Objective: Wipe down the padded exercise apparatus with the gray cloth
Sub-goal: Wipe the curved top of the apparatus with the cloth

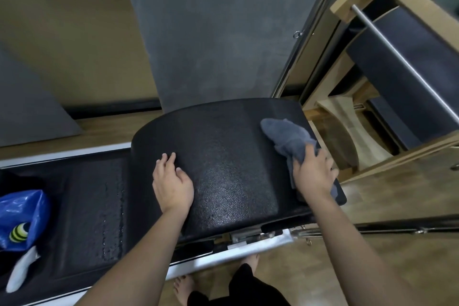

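A black padded arc-shaped apparatus fills the middle of the head view, resting on a black padded bed with a silver frame. My right hand grips a crumpled gray cloth that lies on the arc's right end, near its edge. Fingers spread, my left hand rests flat on the arc's left part and holds nothing. The pad's surface looks wet and shiny in the middle.
A blue plastic bag with a white cloth below it sits on the bed at far left. Wooden apparatus with a metal bar stands at right. My bare feet are on the wood floor below.
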`<state>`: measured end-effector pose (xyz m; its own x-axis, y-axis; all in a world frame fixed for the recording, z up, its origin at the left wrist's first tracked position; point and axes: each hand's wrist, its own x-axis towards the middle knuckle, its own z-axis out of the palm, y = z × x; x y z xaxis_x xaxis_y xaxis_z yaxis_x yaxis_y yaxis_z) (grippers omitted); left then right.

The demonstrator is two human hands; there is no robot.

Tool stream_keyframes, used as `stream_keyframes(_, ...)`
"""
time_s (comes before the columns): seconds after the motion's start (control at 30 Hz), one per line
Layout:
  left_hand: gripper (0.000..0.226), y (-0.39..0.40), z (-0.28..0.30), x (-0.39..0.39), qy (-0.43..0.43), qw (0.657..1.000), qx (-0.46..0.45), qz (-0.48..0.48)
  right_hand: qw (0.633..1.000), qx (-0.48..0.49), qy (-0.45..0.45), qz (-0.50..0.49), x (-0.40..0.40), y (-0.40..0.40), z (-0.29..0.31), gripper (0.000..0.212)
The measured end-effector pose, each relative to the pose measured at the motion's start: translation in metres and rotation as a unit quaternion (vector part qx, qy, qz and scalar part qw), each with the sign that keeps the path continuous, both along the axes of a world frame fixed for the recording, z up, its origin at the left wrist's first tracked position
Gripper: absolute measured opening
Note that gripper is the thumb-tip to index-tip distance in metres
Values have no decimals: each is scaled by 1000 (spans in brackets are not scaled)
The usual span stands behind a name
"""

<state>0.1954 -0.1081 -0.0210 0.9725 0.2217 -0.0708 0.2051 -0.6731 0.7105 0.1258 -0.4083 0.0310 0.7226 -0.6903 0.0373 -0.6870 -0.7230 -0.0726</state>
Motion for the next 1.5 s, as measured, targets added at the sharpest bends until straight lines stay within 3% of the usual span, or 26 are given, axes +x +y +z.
stream_keyframes(0.1,48,0,0,0,-3,1000,6,1,997,43,-4,-71,42,-9,5,48)
stream_keyframes(0.17,48,0,0,1,-5,1000,8,2,997,48,12,-58,60,6,10,50)
stream_keyframes(0.33,48,-2,-1,2,-6,1000,19,1,990,-15,17,137,54,90,14,68)
stream_keyframes(0.47,50,1,-2,1,-2,1000,23,-8,955,-34,16,295,6,144,7,76)
stream_keyframes(0.57,52,3,-3,-1,-3,999,25,-21,931,-34,22,362,-34,136,4,78)
stream_keyframes(0.73,48,-3,1,1,-1,1000,7,2,967,-33,1,254,-40,64,5,76)
stream_keyframes(0.93,48,-2,-2,2,2,1000,11,10,998,12,3,62,42,-7,1,53)
stream_keyframes(1.07,48,-2,-2,2,-3,1000,16,10,999,43,0,6,101,7,9,51)
stream_keyframes(1.23,49,-2,-5,2,-5,1000,22,9,985,-16,2,172,99,78,15,66)
stream_keyframes(1.4,49,0,-5,2,-3,1000,22,1,936,-43,9,350,19,128,6,73)
stream_keyframes(1.5,52,2,-5,0,0,1000,22,-10,916,-44,10,399,-31,115,0,77)
